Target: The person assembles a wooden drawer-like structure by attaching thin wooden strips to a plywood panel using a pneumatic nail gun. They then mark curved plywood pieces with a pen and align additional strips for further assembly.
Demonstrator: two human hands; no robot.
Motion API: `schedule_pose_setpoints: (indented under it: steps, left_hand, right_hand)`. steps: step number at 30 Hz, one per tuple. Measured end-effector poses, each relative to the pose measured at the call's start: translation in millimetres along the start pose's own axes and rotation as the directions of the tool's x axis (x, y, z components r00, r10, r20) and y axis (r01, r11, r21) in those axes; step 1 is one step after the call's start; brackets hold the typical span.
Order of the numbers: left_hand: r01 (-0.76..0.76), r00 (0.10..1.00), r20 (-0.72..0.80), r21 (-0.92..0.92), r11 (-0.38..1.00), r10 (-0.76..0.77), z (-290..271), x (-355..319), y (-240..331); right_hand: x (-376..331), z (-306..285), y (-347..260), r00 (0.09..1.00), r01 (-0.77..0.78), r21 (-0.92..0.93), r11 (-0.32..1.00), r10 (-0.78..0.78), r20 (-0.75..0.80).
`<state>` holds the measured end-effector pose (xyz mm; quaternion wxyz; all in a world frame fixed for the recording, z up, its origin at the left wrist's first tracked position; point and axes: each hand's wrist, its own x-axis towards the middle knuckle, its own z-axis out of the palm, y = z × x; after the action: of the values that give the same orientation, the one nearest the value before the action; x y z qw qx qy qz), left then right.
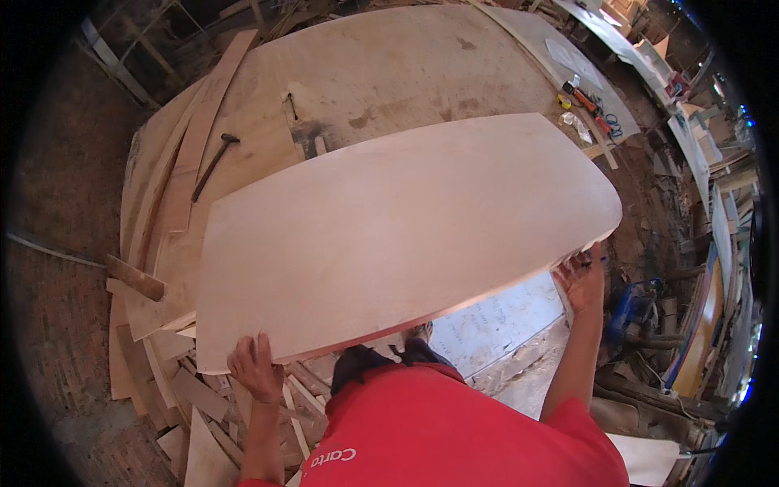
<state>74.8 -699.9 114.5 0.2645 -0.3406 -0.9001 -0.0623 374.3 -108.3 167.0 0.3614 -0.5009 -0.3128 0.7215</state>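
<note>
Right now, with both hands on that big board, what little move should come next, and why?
Perhaps ease the board a little forward over the table, using both hands. At its left end it sticks out past the table's near edge. The left hand grips near that corner, and the right hand holds farther along the same side, so they could push together.

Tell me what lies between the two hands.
The pale wooden panel, its near edge running from the left hand to the right hand; the head view shows this.
</note>
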Motion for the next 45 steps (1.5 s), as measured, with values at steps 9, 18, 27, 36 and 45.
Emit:
schedule_pose_setpoints:
  steps: [9,18,27,36,45]
  left_hand:
    - [0.109,0.977,0.162,0.171,0.979,-0.137,41,-67,30]
    - [0.266,0.898,0.307,0.197,0.944,-0.317,94,-103,55]
    - [0.341,0.856,0.349,0.172,0.924,-0.381,117,-62,38]
    - [0.301,0.846,0.354,0.303,0.904,-0.400,152,-6,-14]
    - [0.837,0.522,-0.011,0.200,0.510,-0.853,191,3,28]
  right_hand:
    - [61,-44,77,0.978,-0.109,0.057,0.992,0.117,-0.171]
    - [99,-74,141,0.959,-0.208,0.066,0.976,0.217,-0.180]
    - [136,-32,148,0.978,-0.206,0.011,0.978,0.206,-0.012]
    - [157,36,163,0.957,-0.280,-0.112,0.953,0.286,0.041]
    - [179,6,128,0.876,-0.474,-0.116,0.873,0.481,0.045]
